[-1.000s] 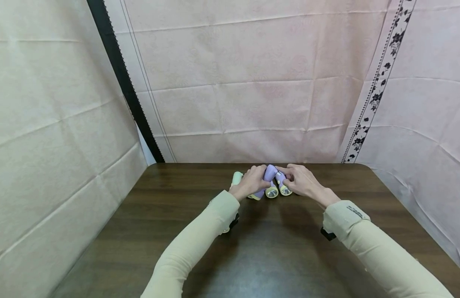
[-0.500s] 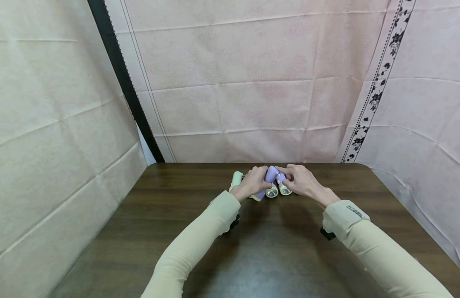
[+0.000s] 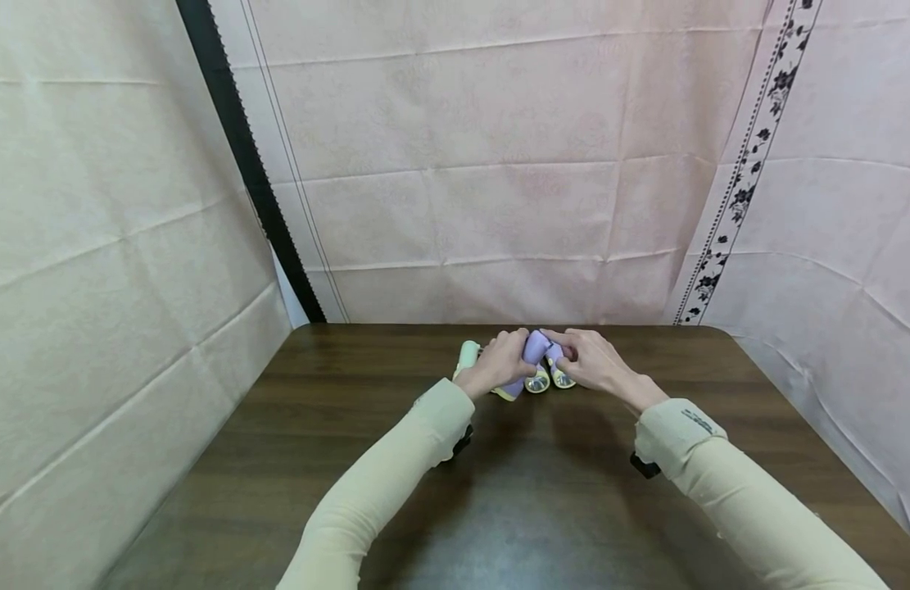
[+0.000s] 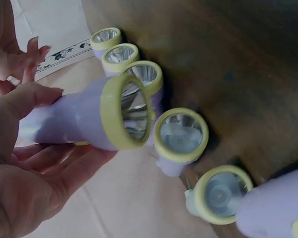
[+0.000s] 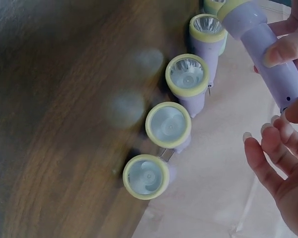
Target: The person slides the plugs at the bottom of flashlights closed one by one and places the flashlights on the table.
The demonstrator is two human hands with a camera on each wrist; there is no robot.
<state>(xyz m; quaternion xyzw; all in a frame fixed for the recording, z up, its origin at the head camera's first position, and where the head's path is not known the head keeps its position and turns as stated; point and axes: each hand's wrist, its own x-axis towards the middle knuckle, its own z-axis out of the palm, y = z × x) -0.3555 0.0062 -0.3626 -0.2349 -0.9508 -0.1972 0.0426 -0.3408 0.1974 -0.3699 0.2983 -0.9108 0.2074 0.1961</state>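
Note:
My left hand [image 3: 499, 361] grips a purple flashlight [image 3: 534, 347] with a yellow rim, holding it above the table. In the left wrist view its lens faces right, the thumb on top of the barrel [image 4: 79, 116] and fingers beneath. My right hand [image 3: 596, 360] is at the tail end, one finger touching it; in the right wrist view its other fingers [image 5: 270, 148] are spread and hold nothing. A small wire shows at the tail, partly hidden. Below lie several more purple flashlights [image 5: 187, 74], lenses toward me, some with thin wire loops.
A mint-green flashlight [image 3: 468, 354] lies left of my left hand. All of them sit near the far edge of the dark wooden table [image 3: 513, 508]. Pale cloth [image 3: 513, 180] hangs behind the table and on both sides.
My right hand has shifted slightly left, its finger reaching a little farther over the tail end of the held flashlight. My left hand keeps its grip, nearly still.

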